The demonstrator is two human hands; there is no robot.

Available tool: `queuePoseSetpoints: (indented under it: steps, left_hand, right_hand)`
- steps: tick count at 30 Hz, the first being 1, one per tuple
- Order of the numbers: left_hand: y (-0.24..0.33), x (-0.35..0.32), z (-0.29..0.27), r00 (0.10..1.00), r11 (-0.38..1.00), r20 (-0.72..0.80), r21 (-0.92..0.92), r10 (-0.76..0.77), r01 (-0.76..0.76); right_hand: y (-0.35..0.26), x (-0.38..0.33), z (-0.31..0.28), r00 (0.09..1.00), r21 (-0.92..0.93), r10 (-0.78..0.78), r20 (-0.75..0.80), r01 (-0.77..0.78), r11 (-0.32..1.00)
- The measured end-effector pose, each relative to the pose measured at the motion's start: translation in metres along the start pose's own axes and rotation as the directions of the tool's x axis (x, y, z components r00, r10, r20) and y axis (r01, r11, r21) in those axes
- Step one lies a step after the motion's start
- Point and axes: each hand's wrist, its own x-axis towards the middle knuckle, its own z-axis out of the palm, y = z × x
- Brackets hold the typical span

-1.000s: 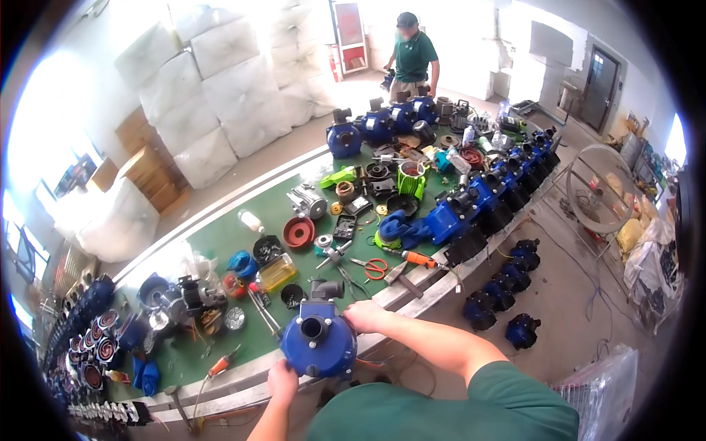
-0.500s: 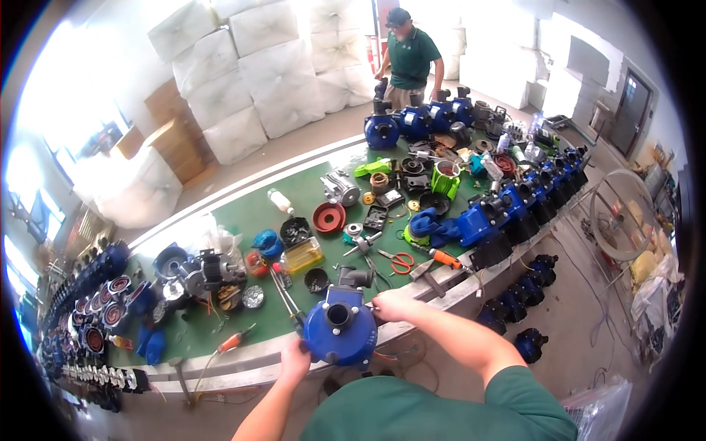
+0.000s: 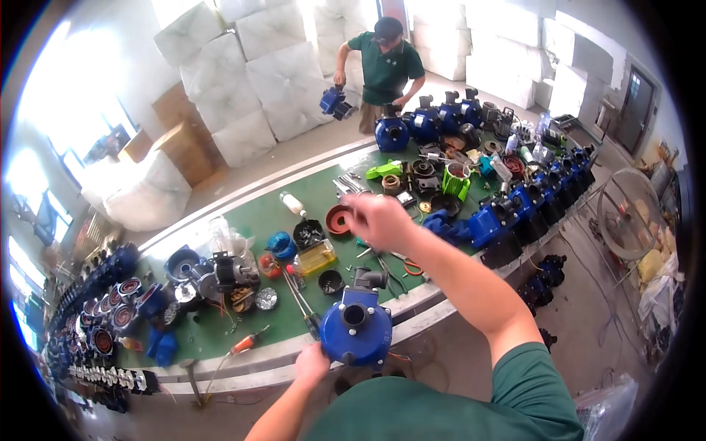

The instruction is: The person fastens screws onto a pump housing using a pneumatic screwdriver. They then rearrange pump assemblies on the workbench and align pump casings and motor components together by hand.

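A blue pump (image 3: 356,334) with a round body and black ports stands at the bench's near edge, right in front of me. My left hand (image 3: 312,362) is closed on the lower left edge of its body. My right hand (image 3: 382,222) is off the pump, raised over the middle of the bench. Its fingers are bent and a little apart, with nothing visible in them. Beneath and beside it are a dark red ring-shaped part (image 3: 339,220) and a grey metal motor housing (image 3: 346,185), partly hidden. Pliers (image 3: 391,275) and orange-handled scissors (image 3: 413,267) lie below my right forearm.
Small bowls, a yellow transparent box (image 3: 316,256) and a white bottle (image 3: 292,203) crowd the green bench (image 3: 220,198). An orange-handled tool (image 3: 248,340) lies left. Blue pumps (image 3: 507,217) line the right edge. Across the bench, a person (image 3: 386,70) carries a blue pump (image 3: 336,103).
My right hand has left the pump's right side and moved up over the bench. My left hand stays on the pump. The person opposite has moved left and now lifts a blue pump.
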Motion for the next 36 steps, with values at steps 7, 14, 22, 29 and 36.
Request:
queuePoseSetpoints:
  steps: [7,14,22,29,36]
  left_hand:
    - [-0.014,0.0,0.006,0.997,0.983,-0.052,-0.17,0.055,-0.063]
    - [-0.008,0.004,0.0,0.995,0.981,-0.02,-0.17,0.097,-0.099]
    - [-0.038,0.031,0.017,0.975,0.774,0.218,-0.608,-0.048,0.174]
    - [-0.04,0.058,-0.016,0.891,0.822,0.453,-0.519,0.032,0.234]
    - [-0.024,0.083,-0.062,0.629,0.662,0.341,0.024,0.699,-0.749]
  right_hand:
    - [0.086,-0.209,0.046,0.774,-0.258,0.591,0.228,-0.537,0.803]
    - [0.045,-0.275,0.096,0.642,-0.217,0.595,0.483,-0.571,0.792]
    - [0.041,-0.25,0.088,0.624,-0.396,0.548,0.557,-0.381,0.836]
    - [0.04,-0.258,0.092,0.69,-0.394,0.532,0.491,-0.369,0.842]
    - [0.031,-0.244,0.094,0.571,-0.441,0.634,0.522,-0.456,0.773]
